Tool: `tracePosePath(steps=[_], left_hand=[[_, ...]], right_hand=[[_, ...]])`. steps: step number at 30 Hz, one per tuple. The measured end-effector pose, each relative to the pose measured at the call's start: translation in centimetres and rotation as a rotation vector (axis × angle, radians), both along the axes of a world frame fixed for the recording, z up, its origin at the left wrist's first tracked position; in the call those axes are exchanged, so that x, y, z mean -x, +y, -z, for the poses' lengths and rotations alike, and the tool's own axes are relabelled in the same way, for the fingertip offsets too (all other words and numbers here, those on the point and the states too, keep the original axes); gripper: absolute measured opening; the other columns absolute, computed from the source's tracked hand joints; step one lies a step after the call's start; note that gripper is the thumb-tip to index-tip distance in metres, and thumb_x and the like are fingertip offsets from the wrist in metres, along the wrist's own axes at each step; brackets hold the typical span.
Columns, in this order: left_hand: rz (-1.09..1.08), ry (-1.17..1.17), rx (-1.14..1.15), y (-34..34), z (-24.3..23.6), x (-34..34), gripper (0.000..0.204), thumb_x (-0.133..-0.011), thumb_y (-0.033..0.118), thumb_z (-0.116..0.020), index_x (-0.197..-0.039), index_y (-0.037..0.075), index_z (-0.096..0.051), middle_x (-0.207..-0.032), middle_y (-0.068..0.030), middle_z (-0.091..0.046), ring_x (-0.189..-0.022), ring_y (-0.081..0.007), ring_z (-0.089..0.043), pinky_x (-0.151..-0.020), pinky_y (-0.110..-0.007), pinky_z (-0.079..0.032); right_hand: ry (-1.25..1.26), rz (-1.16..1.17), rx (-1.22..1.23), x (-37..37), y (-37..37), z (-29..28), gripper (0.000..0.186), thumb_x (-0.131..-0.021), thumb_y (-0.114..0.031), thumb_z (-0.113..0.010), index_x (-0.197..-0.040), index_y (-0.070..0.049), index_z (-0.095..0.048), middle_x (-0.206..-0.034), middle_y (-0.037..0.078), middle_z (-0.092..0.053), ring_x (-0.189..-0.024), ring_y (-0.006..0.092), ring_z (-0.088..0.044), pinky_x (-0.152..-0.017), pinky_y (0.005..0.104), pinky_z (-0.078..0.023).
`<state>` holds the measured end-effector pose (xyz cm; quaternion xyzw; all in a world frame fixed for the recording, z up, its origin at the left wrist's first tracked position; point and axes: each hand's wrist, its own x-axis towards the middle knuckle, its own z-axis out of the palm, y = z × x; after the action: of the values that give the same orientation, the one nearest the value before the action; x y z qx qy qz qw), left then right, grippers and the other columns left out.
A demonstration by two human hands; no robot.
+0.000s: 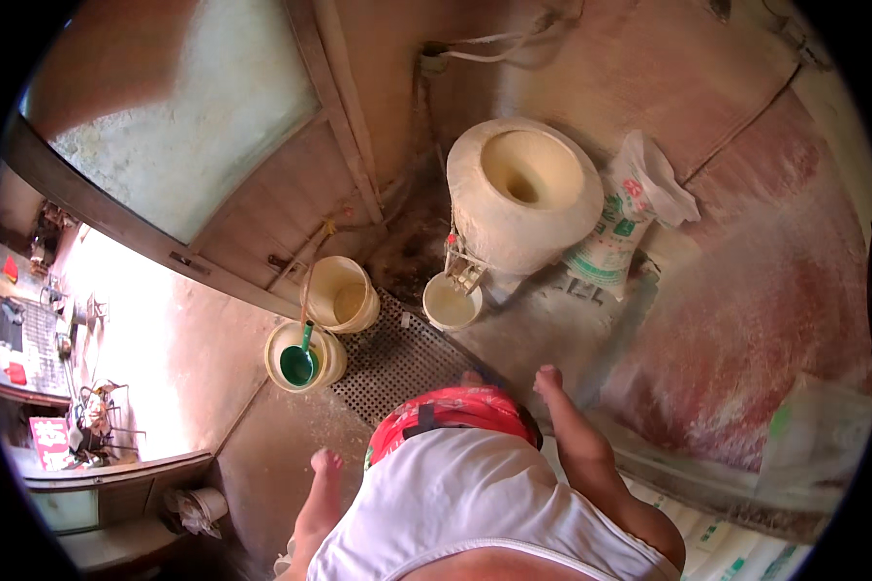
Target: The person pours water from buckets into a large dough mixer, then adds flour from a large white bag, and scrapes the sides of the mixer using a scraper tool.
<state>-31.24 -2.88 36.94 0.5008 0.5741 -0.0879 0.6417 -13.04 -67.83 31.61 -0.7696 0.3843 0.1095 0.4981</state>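
Observation:
My left hand hangs beside my body over the floor. Its fingers look curled in, and nothing shows in them. In front of my right side is my right hand, also loosely closed, with no object visible in it. Neither hand touches anything. Ahead stands a pale, rounded grinding machine with a wide bowl-like opening on top. Under the machine's spout sits a small white bucket. A printed white sack leans against the machine's right side.
Two pale buckets stand left of a perforated mat: a rear bucket and a front bucket with a green dipper on it. A door stands at left, beside a bright opening. More printed sacks lie at lower right.

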Motion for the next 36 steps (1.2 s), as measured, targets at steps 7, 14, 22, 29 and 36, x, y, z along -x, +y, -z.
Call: tracePosePath(steps=[7, 14, 22, 29, 36], left_hand=[[-0.428, -0.105, 0.052, -4.6, 0.5, 5.7, 0.022, -0.08, 0.004, -0.048, -0.065, 0.015, -0.038, -0.059, -0.0019, -0.033, -0.046, -0.0185, -0.033, -0.038, -0.034, -0.028], [-0.429, -0.117, -0.136, -9.9, -2.6, 0.2, 0.027, -0.086, 0.008, -0.054, -0.112, 0.007, -0.057, -0.089, -0.0053, -0.056, -0.066, -0.0189, -0.058, -0.054, -0.029, -0.051], [-0.39, -0.058, -0.146, -10.7, -3.8, -2.6, 0.029, -0.085, 0.006, -0.054, -0.114, 0.003, -0.056, -0.084, -0.0058, -0.057, -0.063, -0.0165, -0.058, -0.05, -0.026, -0.049], [-0.519, -0.022, -0.176, -10.3, -3.5, -1.6, 0.021, -0.081, -0.002, -0.052, -0.101, 0.002, -0.058, -0.071, -0.0035, -0.053, -0.051, -0.0145, -0.051, -0.04, -0.026, -0.039], [-0.47, -0.063, -0.144, -9.3, -2.3, -1.2, 0.022, -0.083, 0.002, -0.053, -0.105, 0.003, -0.057, -0.075, -0.0064, -0.057, -0.05, -0.0158, -0.053, -0.041, -0.027, -0.042]], right_hand=[[0.081, -0.113, -0.266, -13.3, 0.3, -1.5, 0.034, -0.081, 0.003, -0.045, -0.112, -0.009, -0.052, -0.067, 0.005, -0.048, -0.049, 0.0159, -0.05, -0.039, 0.0306, -0.04], [0.109, -0.098, -0.452, -15.0, 2.8, -5.1, 0.037, -0.082, 0.002, -0.047, -0.118, -0.006, -0.048, -0.077, 0.006, -0.051, -0.054, 0.0167, -0.051, -0.044, 0.0325, -0.044], [0.238, -0.091, -0.395, -13.2, -1.6, 0.1, 0.038, -0.082, 0.003, -0.045, -0.118, -0.006, -0.048, -0.082, 0.009, -0.053, -0.057, 0.0184, -0.053, -0.05, 0.033, -0.05], [0.269, -0.07, -0.423, -13.2, -2.6, 0.8, 0.035, -0.08, 0.005, -0.043, -0.113, -0.007, -0.049, -0.079, 0.008, -0.051, -0.054, 0.0186, -0.051, -0.048, 0.0327, -0.049], [0.181, -0.138, -0.488, -14.5, 1.1, -2.1, 0.016, -0.079, 0.002, -0.043, -0.087, -0.011, -0.049, -0.073, 0.003, -0.043, -0.056, 0.0173, -0.047, -0.051, 0.0319, -0.048]])
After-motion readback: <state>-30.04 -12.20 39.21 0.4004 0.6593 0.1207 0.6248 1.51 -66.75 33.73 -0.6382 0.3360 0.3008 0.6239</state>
